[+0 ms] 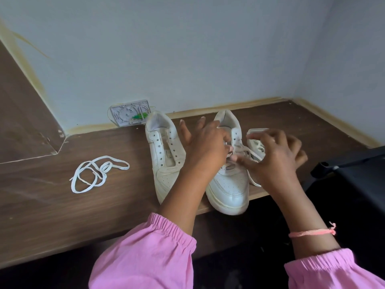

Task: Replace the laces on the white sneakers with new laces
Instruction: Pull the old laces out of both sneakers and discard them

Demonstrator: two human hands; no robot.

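A: Where are the sneakers?
B: Side by side on the brown surface (52,205) near its front edge. The left sneaker (164,155) has bare eyelets; the right sneaker (230,180) pokes its toe over that edge.

A: And each grip?
B: The left hand (205,147) and right hand (273,161) meet over the right sneaker's lace (244,152), fingers curled at it; blur hides whether either pinches it.

A: Anything loose?
B: A white lace (94,174) lies coiled toward the surface's left side.
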